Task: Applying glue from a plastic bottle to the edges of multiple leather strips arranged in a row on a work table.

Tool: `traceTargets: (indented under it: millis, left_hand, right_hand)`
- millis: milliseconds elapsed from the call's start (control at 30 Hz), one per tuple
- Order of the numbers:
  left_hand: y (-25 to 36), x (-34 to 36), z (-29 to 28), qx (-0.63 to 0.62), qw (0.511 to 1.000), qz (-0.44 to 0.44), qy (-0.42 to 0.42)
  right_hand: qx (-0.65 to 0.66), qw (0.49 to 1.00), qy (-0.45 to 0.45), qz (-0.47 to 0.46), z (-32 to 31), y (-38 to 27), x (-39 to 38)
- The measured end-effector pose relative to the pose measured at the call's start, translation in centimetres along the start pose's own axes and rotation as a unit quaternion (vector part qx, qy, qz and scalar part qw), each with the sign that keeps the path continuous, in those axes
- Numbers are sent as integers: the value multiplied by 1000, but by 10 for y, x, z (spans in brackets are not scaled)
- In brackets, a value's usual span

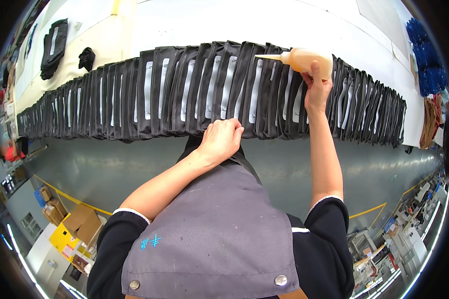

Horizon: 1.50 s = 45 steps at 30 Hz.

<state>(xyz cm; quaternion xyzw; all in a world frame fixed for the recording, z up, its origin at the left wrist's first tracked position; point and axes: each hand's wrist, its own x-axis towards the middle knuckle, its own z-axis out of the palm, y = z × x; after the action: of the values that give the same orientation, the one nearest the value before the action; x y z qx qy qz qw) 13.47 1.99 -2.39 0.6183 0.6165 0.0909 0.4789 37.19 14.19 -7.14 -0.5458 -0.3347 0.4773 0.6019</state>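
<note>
A long row of overlapping black pieces point(173, 84), many bearing pale grey strips point(147, 89), spans the white table point(194, 20). My right hand point(318, 87) grips a squeeze bottle point(307, 56) of pale amber liquid, its thin nozzle pointing left above the row, right of centre. My left hand point(219, 139) rests with curled fingers at the front edge of the row, near the middle; whatever is between its fingertips is hidden.
Black bundles point(54, 50) lie at the back left, blue items point(419, 55) at the far right. Below the table's front is a grey floor point(75, 159) with yellow lines. Cardboard boxes point(82, 224) stand lower left, machinery point(414, 224) lower right. Someone in red point(12, 152) is at far left.
</note>
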Motion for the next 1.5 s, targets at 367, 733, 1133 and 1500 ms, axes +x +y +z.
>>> traceTargets:
  millis: [367,733,1133,1500]
  left_hand:
    - [2,0,0,-5,1000,3,-2]
    - [1,0,0,-9,1000,-1,1]
    - [2,0,2,-15,1000,-18,-2]
    - [12,-3,-16,-61,995,-76,-38]
  right_hand:
    - [-13,999,-36,20,-6,5,0]
    - [-61,994,-71,62,-17,6,-24]
    - [-74,984,-125,106,-33,-7,-62]
    - [-25,984,-123,123,-34,-14,-83]
